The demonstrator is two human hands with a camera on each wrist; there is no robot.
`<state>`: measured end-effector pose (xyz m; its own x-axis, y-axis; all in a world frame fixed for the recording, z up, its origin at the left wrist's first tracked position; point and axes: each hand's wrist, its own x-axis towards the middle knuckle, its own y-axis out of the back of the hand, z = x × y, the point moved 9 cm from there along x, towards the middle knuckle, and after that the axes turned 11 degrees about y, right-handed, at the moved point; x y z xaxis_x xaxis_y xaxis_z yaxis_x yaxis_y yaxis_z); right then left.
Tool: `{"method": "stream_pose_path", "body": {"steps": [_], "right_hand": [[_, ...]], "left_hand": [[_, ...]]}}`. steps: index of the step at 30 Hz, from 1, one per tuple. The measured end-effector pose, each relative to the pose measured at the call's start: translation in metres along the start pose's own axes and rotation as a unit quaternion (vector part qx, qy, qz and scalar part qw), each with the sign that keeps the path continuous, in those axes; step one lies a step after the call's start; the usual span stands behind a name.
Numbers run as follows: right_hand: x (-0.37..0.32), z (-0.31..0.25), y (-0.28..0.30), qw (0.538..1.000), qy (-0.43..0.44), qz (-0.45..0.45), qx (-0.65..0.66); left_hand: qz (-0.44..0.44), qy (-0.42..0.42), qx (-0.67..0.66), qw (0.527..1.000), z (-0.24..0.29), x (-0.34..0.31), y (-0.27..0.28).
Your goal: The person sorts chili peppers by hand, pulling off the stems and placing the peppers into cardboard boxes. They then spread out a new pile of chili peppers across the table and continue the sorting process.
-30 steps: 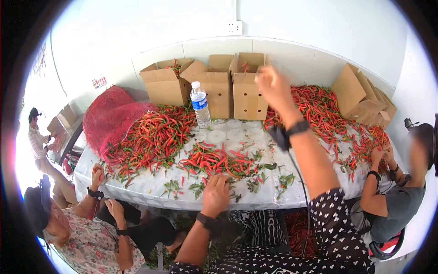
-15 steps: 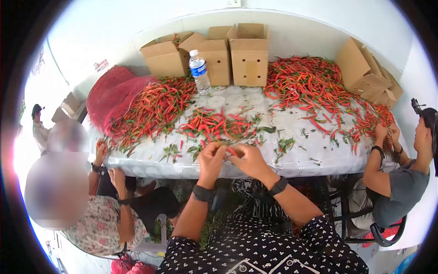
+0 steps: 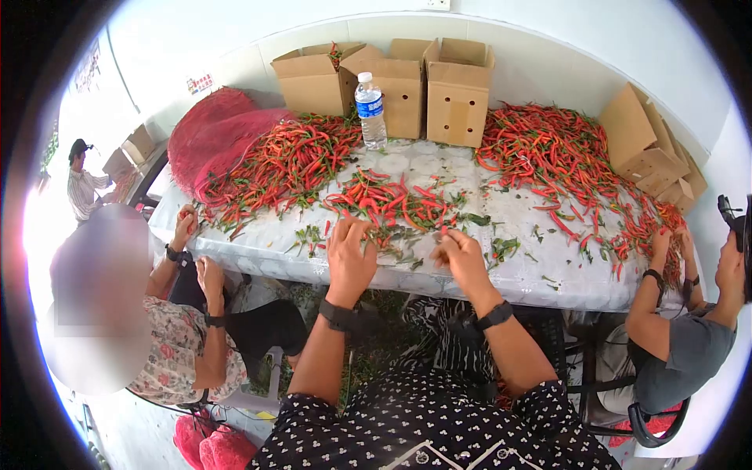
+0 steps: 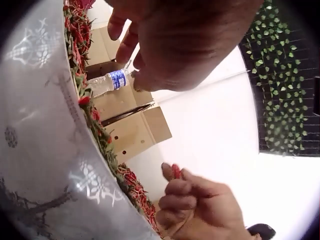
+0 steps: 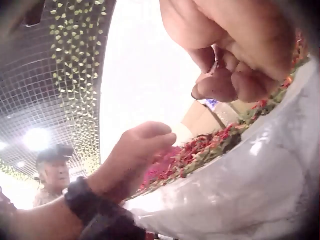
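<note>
My left hand [image 3: 351, 258] hangs over the near side of a small red chili heap [image 3: 376, 197], its fingers loosely bent, with nothing visible in them. In the left wrist view its fingers [image 4: 125, 42] are spread apart. To the right, my right hand [image 3: 466, 262] pinches a red chili [image 4: 176, 171] between thumb and finger, seen best in the left wrist view; most of the chili is covered. The two hands are apart. Loose green stems and leaves [image 3: 501, 249] lie by my right hand.
Behind stand cardboard boxes [image 3: 458, 110] and a water bottle [image 3: 371, 117]. Bigger chili piles lie left [image 3: 298, 160] and right [image 3: 548, 149], with a red mesh sack [image 3: 219, 141] at far left. People sit at both ends of the table [image 3: 274, 262].
My right hand came down from near the boxes to meet my left over the table edge; now the hands have parted, the right still pinching a red chili. The head view has shifted.
</note>
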<state>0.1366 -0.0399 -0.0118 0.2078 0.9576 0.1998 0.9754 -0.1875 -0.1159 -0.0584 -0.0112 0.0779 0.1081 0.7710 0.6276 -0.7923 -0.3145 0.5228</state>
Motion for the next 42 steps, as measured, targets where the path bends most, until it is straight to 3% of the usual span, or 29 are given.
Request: {"method": "stream_pose_path", "body": {"steps": [2,7,11,14,17,19,22,27,30,32,33,35,39,42], "right_hand": [[0.009,0.006,0.018,0.994,0.050,0.057,-0.085],[0.007,0.004,-0.003,0.987,0.073,0.056,-0.129],[-0.006,0.018,-0.063,0.990,-0.020,-0.139,0.008],[-0.013,0.014,-0.078,0.975,-0.094,-0.197,0.043],[0.003,0.005,-0.060,0.988,-0.056,-0.127,0.066],[0.014,-0.001,-0.046,0.994,-0.030,-0.054,0.089],[0.024,0.010,-0.036,0.990,-0.019,-0.010,0.140],[0.023,0.020,-0.029,0.989,-0.004,-0.011,0.149],[0.022,0.018,-0.031,0.987,-0.003,-0.029,0.161],[0.022,0.016,-0.033,0.987,0.000,-0.042,0.153],[0.021,0.014,-0.036,0.988,0.004,-0.056,0.145],[0.019,0.011,-0.037,0.989,-0.002,-0.048,0.140],[0.018,0.012,-0.034,0.983,-0.008,-0.048,0.176],[0.020,0.015,-0.029,0.985,-0.009,-0.022,0.170]], "left_hand": [[-0.020,0.013,0.009,1.000,-0.014,0.000,-0.009],[-0.049,0.059,-0.014,0.997,-0.047,-0.004,-0.031],[-0.085,0.087,-0.038,0.992,-0.062,-0.001,-0.039],[-0.098,0.156,-0.066,0.981,-0.072,0.002,-0.035],[-0.142,0.212,-0.009,0.967,-0.072,0.002,-0.038],[-0.115,0.138,0.045,0.983,-0.061,0.007,-0.039],[-0.111,0.145,0.111,0.977,-0.060,0.012,-0.044],[-0.139,0.100,0.140,0.975,-0.080,0.020,-0.062],[-0.164,0.116,0.078,0.977,-0.082,0.019,-0.067],[-0.100,0.170,-0.125,0.972,-0.078,0.019,-0.055],[-0.102,0.171,-0.124,0.972,-0.065,0.019,-0.050],[-0.177,0.261,-0.299,0.901,-0.044,0.014,-0.057],[-0.265,0.258,-0.361,0.856,-0.013,0.001,-0.078],[-0.285,0.252,-0.365,0.850,-0.005,-0.001,-0.085]]}}
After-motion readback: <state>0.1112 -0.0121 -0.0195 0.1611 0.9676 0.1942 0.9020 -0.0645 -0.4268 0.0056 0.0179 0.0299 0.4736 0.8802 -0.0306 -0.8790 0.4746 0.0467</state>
